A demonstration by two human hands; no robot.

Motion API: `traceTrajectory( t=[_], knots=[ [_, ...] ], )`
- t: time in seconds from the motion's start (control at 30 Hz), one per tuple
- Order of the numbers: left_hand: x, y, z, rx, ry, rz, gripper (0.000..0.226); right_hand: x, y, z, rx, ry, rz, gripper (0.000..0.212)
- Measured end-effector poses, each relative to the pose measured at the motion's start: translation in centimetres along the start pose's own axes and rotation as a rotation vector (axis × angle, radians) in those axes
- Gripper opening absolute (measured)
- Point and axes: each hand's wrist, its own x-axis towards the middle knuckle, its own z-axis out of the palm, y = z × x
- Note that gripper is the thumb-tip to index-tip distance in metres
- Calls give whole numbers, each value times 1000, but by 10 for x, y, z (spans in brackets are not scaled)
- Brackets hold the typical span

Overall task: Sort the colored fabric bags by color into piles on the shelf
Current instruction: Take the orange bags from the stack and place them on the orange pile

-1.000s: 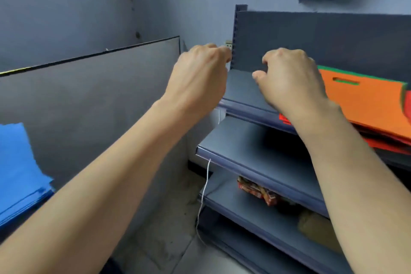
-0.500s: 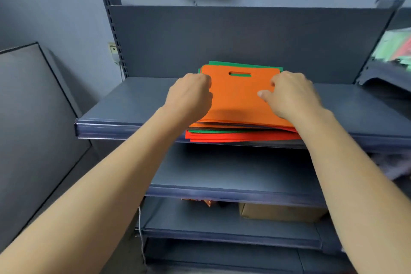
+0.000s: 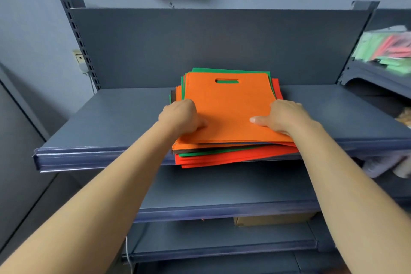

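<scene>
On the top shelf (image 3: 106, 118), mid-width, the stack (image 3: 222, 158) of bags overhangs the front lip, with bare shelf on both sides. The left hand (image 3: 180, 115) and right hand (image 3: 287, 115) grip the top orange bag (image 3: 226, 107) at its side edges, thumbs on top, fingers curled over, tips hidden.
</scene>
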Motion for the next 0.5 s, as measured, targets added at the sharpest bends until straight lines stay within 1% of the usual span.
traceTrajectory(
  t=[0.07,0.13,0.2,0.27,0.37,0.5],
  knots=[
    [3,2,2,-8,-4,-31,38,5,1,0,-1,-19,-3,65],
    [3,4,2,-11,3,-62,48,8,2,0,-2,-27,-10,58],
    [4,6,3,-26,25,-71,54,9,4,2,-3,-31,-23,57],
    [2,11,6,-9,78,-36,51,9,7,4,-3,-18,-34,59],
    [-2,16,16,-3,152,46,39,7,10,6,-3,8,-46,58],
    [-6,14,21,-19,194,85,43,7,11,8,-7,23,-59,64]
  ],
)
